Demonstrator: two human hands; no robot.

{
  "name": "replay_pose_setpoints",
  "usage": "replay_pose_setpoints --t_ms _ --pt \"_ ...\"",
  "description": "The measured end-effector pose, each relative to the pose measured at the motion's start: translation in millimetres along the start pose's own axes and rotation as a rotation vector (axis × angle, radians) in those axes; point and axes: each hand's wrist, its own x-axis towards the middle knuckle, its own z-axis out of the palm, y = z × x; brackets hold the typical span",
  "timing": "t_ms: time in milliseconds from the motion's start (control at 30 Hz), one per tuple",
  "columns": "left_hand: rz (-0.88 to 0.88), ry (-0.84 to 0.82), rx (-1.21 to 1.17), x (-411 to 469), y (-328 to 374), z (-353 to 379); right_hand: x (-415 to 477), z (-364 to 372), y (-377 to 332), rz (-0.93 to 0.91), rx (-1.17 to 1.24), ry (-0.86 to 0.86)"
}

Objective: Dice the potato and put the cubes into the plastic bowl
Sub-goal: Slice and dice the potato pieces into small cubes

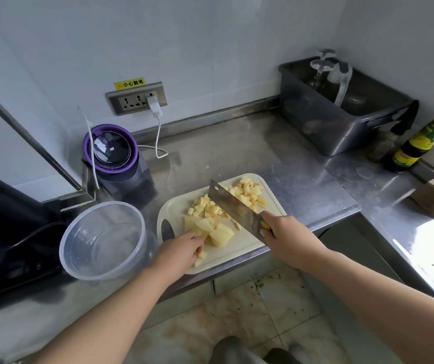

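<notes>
- The cutting board [247, 245], cream-coloured, lies on the stainless-steel counter [263, 153] at its front edge, with its grip hole toward the left.
- The potato is on the cutting board in two forms: diced cubes [247, 191] are heaped over the far half, and larger uncut chunks [218, 232] lie on the near half.
- The right hand [286, 237] grips the handle of the cleaver [234, 206], with its fingers wrapped round the handle.
- The cleaver blade slants across the board above the heap of cubes, with its tip toward the far left. Contact between the blade edge and the board cannot be determined.
- The left hand [181, 252] rests at the near-left part of the board. Its fingers [198, 245] are curled downward beside the larger chunks and over a few loose cubes. Whether they pinch a piece cannot be determined.
- The plastic bowl [79, 258], clear and round, stands upright on the counter just to the left of the cutting board.
- A purple-rimmed appliance [110, 148] stands behind the bowl, against the wall.
- A white charger [154, 105] is plugged into the wall socket [131, 99].
- A grey plastic bin [342, 119] stands at the far right of the counter. A bottle [418, 143] with a yellow-green label stands to its right.
</notes>
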Motion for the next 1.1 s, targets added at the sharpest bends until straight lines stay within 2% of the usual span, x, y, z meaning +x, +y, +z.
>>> replay_pose_setpoints --t_ms 133,233,300,400,533,800,1000,1100 --pt "-0.043 0.021 -0.008 -10.2 -6.4 1.2 -0.5 1.3 -2.2 -0.009 -0.006 -0.007" --pt "-0.189 0.097 -0.088 -13.5 -1.7 3.0 -3.3 0.7 -6.1 -0.025 -0.012 -0.014" --pt "-0.269 0.077 -0.101 -12.8 8.0 5.5 -4.8 0.5 -7.9 -0.031 -0.017 -0.016" --pt "-0.313 0.044 -0.015 -8.8 21.1 11.2 -6.9 1.3 -8.7 -0.036 -0.027 -0.022" --pt "-0.323 0.067 -0.016 -6.9 22.4 17.5 -8.3 2.4 -4.6 -0.026 -0.023 -0.013" --pt "-0.422 0.159 -0.185 -7.3 24.7 19.9 -12.4 5.5 -1.1 -0.01 -0.026 -0.017" --pt "-0.56 0.15 -0.431 -4.0 24.7 22.3 -10.5 6.1 -3.1 -0.028 -0.015 -0.027" --pt "-0.557 0.124 -0.437 -6.5 24.3 24.6 -9.7 6.2 -4.7 -0.037 -0.021 -0.033"
